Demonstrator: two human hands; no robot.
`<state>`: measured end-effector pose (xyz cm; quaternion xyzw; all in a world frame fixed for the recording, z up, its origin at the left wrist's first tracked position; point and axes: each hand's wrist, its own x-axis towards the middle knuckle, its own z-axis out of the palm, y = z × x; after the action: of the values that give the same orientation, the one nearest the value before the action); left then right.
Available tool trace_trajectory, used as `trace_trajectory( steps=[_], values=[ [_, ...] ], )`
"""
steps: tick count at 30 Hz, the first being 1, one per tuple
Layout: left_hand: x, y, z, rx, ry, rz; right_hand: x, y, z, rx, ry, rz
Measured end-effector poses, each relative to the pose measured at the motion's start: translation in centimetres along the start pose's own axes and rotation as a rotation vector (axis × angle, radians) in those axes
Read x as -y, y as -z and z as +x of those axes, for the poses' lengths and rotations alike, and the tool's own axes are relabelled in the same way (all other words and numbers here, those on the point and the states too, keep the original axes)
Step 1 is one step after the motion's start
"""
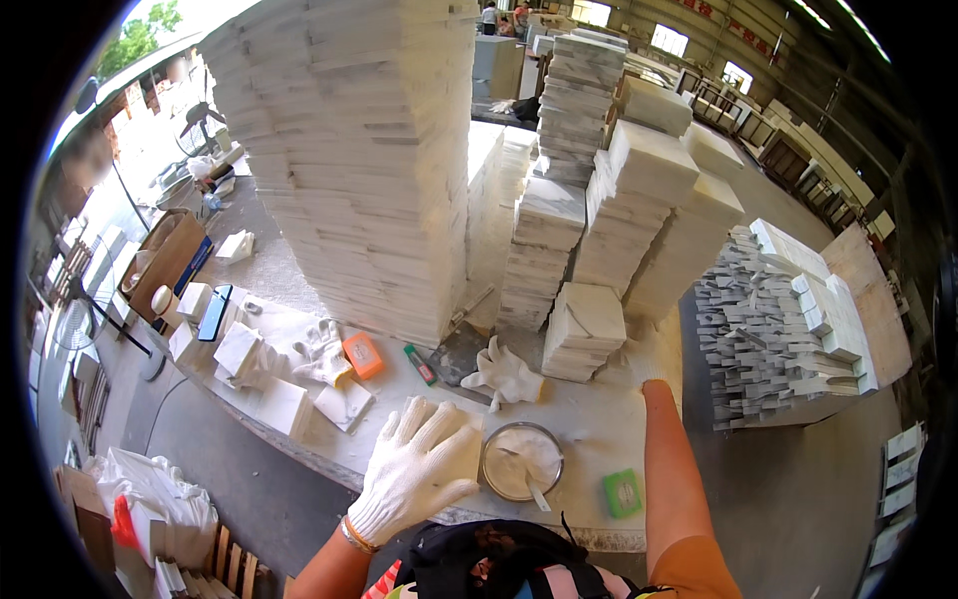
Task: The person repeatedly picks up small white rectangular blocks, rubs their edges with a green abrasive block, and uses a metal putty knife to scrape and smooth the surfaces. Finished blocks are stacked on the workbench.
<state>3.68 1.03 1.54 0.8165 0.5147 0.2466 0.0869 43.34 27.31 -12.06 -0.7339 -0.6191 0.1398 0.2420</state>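
Left hand (414,469), gloved, lies flat with fingers spread on a stone tile (467,437) beside the bowl (522,461), grasping nothing. Right hand (647,367) reaches to the stacked tiles (583,331); its grip cannot be told.

The left hand (416,471) lies flat on a slab piece (461,446) at the near edge of the workbench (589,424). Just right of it sits a round bowl (522,460) with a stick in it, and right of the bowl a small sponge (623,493). Behind the hand lie a marker (420,364), a small box (363,354) and a spare glove (505,374). The right hand (651,371) reaches further back, touching a low stack of tiles (584,331). Behind everything rise tall stacks of slabs (359,160).
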Motion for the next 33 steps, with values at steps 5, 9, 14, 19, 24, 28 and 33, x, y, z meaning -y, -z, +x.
trace_trajectory(
  steps=[5, 9, 14, 19, 24, 28, 33],
  values=[
    [-0.5, -0.4, -0.1, -0.016, 0.041, 0.011, -1.5, 3.6, -3.6, 0.068, -0.255, 0.647],
    [-0.3, -1.2, -0.8, 0.031, 0.090, 0.032, 0.2, 6.9, -11.5, 0.340, -0.323, 1.742],
    [-0.6, -1.1, -0.6, 0.046, 0.108, -0.001, 4.4, 7.3, -16.8, 0.449, -0.400, 2.045],
    [-1.4, 0.0, -0.1, 0.042, 0.082, 0.082, 6.9, 5.8, -19.0, 0.413, -0.468, 2.043],
    [-4.0, -0.3, 2.6, -0.063, 0.011, -0.180, 9.8, 5.7, -20.3, 0.434, -0.401, 1.931],
    [-6.8, -2.2, 4.8, 0.009, 0.017, -0.243, 13.1, 6.6, -21.6, 0.492, -0.317, 1.885],
    [-8.1, -4.1, 6.7, -0.048, 0.056, -0.245, 15.3, 8.2, -23.8, 0.522, -0.290, 1.732]
  ],
)
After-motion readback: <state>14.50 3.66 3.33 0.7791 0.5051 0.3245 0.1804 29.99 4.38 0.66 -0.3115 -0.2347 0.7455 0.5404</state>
